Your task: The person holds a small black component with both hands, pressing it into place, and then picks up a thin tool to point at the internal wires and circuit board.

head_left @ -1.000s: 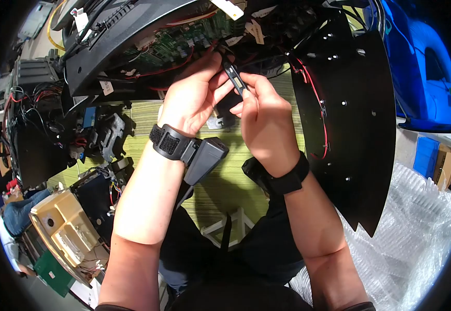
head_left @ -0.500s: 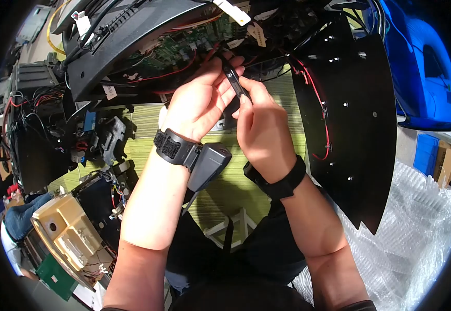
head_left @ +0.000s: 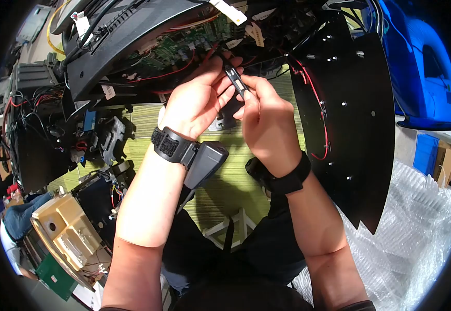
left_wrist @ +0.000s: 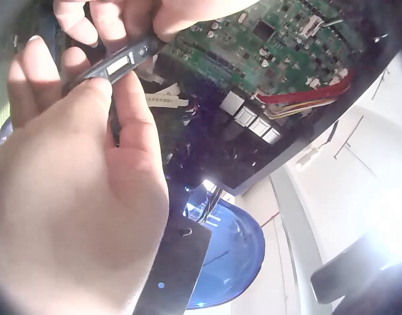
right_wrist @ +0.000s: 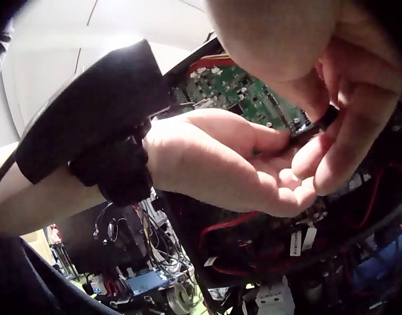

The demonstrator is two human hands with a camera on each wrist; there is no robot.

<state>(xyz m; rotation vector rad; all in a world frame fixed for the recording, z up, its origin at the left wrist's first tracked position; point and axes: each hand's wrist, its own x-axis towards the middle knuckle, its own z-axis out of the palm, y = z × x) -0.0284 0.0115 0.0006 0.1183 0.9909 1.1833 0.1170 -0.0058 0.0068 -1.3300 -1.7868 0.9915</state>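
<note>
A small narrow black part (head_left: 235, 81) with pale inset sections slants between the two hands. The left hand (head_left: 193, 104) is palm up, holding its upper end between thumb and fingers. From the right, the right hand (head_left: 269, 122) pinches its lower end. In the left wrist view the part (left_wrist: 120, 63) shows its pale section, with the right hand (left_wrist: 76, 174) gripping one end and the left hand (left_wrist: 184, 14) at the other. In the right wrist view both hands (right_wrist: 217, 161) meet and cover most of the part.
A green circuit board (head_left: 184, 49) lies inside the black housing (head_left: 98, 65) just beyond the hands. A black panel (head_left: 357, 135) with red wires stands at the right, bubble wrap (head_left: 412, 233) below it. Beige casing (head_left: 67, 233) and tangled cables are at the left.
The part tilted so its pale sections were hidden half a second ago, and they show again now. Both hands have shifted slightly and keep their hold.
</note>
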